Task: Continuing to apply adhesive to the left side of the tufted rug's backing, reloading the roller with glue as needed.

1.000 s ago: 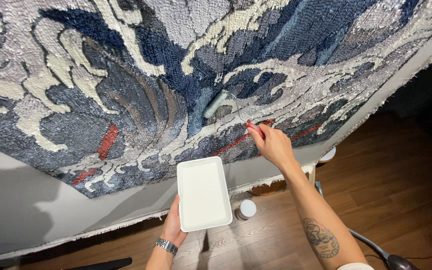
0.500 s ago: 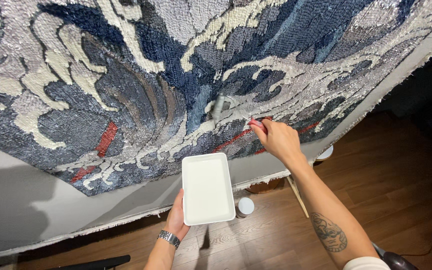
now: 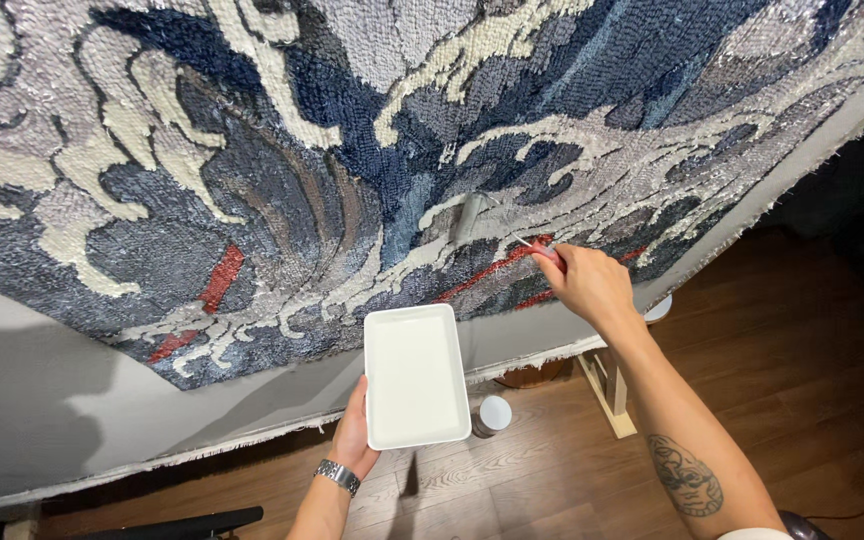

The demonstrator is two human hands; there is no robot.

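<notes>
A large tufted rug (image 3: 282, 180) with blue, grey, cream and red wave shapes hangs stretched on a frame in front of me. My right hand (image 3: 592, 288) grips the red handle of a small paint roller (image 3: 472, 215), whose roller head presses on the rug's surface near the middle. My left hand (image 3: 354, 440) holds a white rectangular tray (image 3: 414, 375) from underneath, tilted up below the rug's lower edge. A metal watch sits on my left wrist.
The rug's grey backing cloth (image 3: 72, 400) with a frayed edge runs along the bottom left. A white-capped container (image 3: 493, 415) stands on the dark wooden floor (image 3: 772, 400). A pale wooden frame leg (image 3: 612, 385) is behind my right forearm.
My right hand has shifted slightly right and the roller has slid along the rug. The tray has stayed at about the same spot below the rug.
</notes>
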